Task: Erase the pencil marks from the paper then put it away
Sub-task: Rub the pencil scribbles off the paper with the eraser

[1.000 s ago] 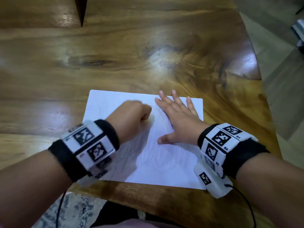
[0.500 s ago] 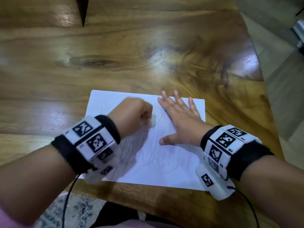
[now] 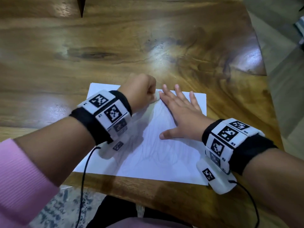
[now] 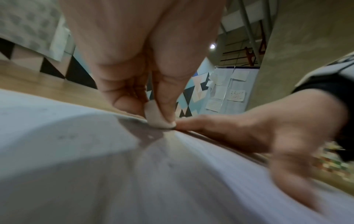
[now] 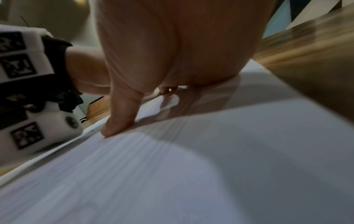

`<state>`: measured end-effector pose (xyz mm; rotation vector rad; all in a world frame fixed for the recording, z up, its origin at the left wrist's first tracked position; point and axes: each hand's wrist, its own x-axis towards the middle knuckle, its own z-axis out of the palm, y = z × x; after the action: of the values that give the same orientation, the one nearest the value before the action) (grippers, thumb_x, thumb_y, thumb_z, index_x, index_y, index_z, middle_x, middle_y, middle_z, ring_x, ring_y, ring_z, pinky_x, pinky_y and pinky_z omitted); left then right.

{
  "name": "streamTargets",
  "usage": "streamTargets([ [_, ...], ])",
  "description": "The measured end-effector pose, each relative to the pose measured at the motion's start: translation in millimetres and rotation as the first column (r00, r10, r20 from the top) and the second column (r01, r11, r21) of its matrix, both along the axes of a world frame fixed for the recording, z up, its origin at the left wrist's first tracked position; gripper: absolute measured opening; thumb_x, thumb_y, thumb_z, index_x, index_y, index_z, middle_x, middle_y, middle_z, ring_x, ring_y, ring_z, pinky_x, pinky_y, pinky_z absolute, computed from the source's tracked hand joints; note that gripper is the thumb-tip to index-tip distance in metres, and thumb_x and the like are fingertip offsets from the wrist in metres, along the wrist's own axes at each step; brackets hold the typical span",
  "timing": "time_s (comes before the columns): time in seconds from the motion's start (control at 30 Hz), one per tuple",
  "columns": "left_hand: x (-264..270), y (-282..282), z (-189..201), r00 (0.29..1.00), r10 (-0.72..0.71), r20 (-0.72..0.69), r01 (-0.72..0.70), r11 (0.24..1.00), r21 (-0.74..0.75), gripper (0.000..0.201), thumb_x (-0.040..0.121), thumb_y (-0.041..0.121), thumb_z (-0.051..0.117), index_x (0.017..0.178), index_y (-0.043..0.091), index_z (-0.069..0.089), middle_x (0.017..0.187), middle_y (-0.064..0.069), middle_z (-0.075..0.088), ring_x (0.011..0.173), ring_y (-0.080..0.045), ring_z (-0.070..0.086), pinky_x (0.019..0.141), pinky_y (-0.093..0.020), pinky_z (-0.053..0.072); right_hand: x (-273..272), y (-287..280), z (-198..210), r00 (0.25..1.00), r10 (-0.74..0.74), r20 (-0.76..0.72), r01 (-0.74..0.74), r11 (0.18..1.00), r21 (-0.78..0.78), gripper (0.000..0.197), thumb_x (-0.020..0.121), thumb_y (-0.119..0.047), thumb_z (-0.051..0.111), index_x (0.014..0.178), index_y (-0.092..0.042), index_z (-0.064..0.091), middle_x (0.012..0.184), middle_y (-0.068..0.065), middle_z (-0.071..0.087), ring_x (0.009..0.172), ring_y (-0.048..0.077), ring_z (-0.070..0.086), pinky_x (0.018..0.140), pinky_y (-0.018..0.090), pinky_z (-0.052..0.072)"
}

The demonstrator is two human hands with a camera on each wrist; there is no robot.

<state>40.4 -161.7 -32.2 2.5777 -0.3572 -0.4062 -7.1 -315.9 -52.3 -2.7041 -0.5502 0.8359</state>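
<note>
Paper [image 3: 153, 155] lies flat near table's [image 3: 115, 38] front edge, faint pencil marks [image 3: 158, 155] on near half. R hand [image 3: 182, 116] flat on sheet, fingers straight and spread, palm down. L hand [image 3: 139, 91] curled, pinching white eraser [image 4: 156, 116], eraser tip touching sheet at far edge, just beside R fingertips.

Head overhead; wrists skim (both see) paper [image 3: 158, 158].
</note>
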Motion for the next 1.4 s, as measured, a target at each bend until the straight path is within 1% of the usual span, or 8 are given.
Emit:
streamTargets([
  [0.17,-50,21,-9,0.953,-0.279,-0.119,0.285,0.958,0.031,0.017,0.075,0.019,0.067,0.065,0.012,0.057,0.065,-0.003,0.055,0.067,-0.024,0.052,0.059,-0.028,0.031,0,-1,0,1.0,0.006,0.009,-0.006,1.0,-0.001,0.118,0.07,-0.061,0.068,0.148,-0.029,-0.014,0.152,-0.014,-0.028,0.139,0.012,-0.031,0.111,0.042,-0.021],
  [0.33,-15,8,-7,0.994,-0.113,-0.012,0.113,0.993,0.017,0.02,0.078,0.019,0.065,0.065,0.016,0.051,0.064,0.0,0.05,0.067,-0.022,0.046,0.054,-0.026,0.02,0,0,-1,1.0,0.004,0.01,-0.004,1.0,-0.012,0.118,0.069,-0.062,0.067,0.148,-0.029,-0.014,0.152,-0.014,-0.028,0.139,0.012,-0.031,0.112,0.043,-0.02],
  [0.5,-54,28,-12,0.952,-0.294,-0.087,0.298,0.954,0.028,0.02,0.078,0.017,0.064,0.063,0.012,0.052,0.069,-0.004,0.053,0.066,-0.022,0.049,0.059,-0.027,0.032,0,0,-1,1.0,0.004,-0.004,-0.004,1.0,-0.002,0.118,0.07,-0.062,0.067,0.148,-0.029,-0.014,0.152,-0.014,-0.029,0.138,0.012,-0.032,0.112,0.043,-0.021],
  [0.7,-24,15,-8,0.988,-0.15,0.023,0.15,0.989,0.011,0.024,0.08,0.019,0.063,0.063,0.016,0.045,0.06,-0.001,0.045,0.065,-0.024,0.044,0.055,-0.028,0.017,-1,0,1,1.0,-0.002,-0.006,0.002,1.0,-0.001,0.117,0.07,-0.06,0.068,0.148,-0.029,-0.014,0.152,-0.015,-0.028,0.138,0.012,-0.031,0.113,0.043,-0.02],
  [0.87,-60,32,-12,0.937,-0.339,-0.086,0.341,0.94,0.019,0.011,0.077,0.014,0.063,0.069,0.01,0.058,0.073,-0.003,0.055,0.071,-0.022,0.054,0.064,-0.03,0.037,0,0,1,1.0,0.002,-0.009,-0.002,1.0,-0.01,0.118,0.07,-0.061,0.067,0.148,-0.029,-0.014,0.152,-0.014,-0.03,0.138,0.012,-0.033,0.112,0.043,-0.021],
  [1.0,-25,14,-7,0.985,-0.175,0.009,0.174,0.984,0.046,0.017,0.078,0.014,0.061,0.067,0.015,0.049,0.068,0.001,0.046,0.071,-0.022,0.044,0.058,-0.027,0.02,-1,0,0,1.0,-0.005,-0.004,0.005,1.0,-0.004,0.118,0.069,-0.06,0.068,0.148,-0.03,-0.014,0.152,-0.015,-0.029,0.138,0.012,-0.032,0.112,0.043,-0.02],
  [1.2,-71,30,-9,0.942,-0.321,-0.093,0.324,0.946,0.01,0.018,0.08,0.016,0.059,0.065,0.014,0.051,0.073,-0.005,0.051,0.07,-0.024,0.05,0.064,-0.031,0.035,-1,0,0,1.0,0.004,-0.005,-0.004,1.0,-0.011,0.117,0.07,-0.061,0.067,0.148,-0.029,-0.014,0.152,-0.014,-0.029,0.131,0.004,-0.035,0.112,0.044,-0.021],
  [1.4,-33,16,-10,0.987,-0.161,-0.009,0.162,0.986,0.031,0.023,0.08,0.015,0.06,0.066,0.017,0.042,0.065,0.005,0.036,0.073,-0.023,0.044,0.065,-0.028,0.029,-1,1,1,1.0,-0.013,-0.007,0.013,1.0,0.0,0.117,0.07,-0.059,0.069,0.149,-0.03,-0.013,0.153,-0.015,-0.027,0.138,0.011,-0.031,0.113,0.043,-0.02],
])
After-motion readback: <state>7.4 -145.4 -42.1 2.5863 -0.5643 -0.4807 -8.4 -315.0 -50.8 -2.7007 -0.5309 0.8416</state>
